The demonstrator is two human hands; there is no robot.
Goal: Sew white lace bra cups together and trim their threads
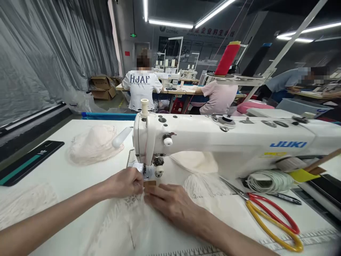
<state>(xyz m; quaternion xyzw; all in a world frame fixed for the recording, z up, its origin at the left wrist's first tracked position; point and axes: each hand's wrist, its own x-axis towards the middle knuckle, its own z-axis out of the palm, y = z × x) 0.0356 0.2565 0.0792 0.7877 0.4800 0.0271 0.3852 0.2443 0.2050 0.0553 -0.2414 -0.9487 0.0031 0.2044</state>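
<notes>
A white sewing machine stands across the white table. Just left of and in front of its needle area, my left hand is closed, its fingers pinched at the edge of pale lace fabric. My right hand lies low with its fingers extended, the fingertips on the fabric beside a small brown piece under the machine head. The lace fabric spreads from both hands toward the near table edge. What lies between my left fingertips is too small to make out.
Scissors with red and yellow handles lie at right, near coiled white cord. Pale fabric piles rest at left, beside a dark green-striped box. A printed ruler runs along the near edge. Several people sit beyond the machine.
</notes>
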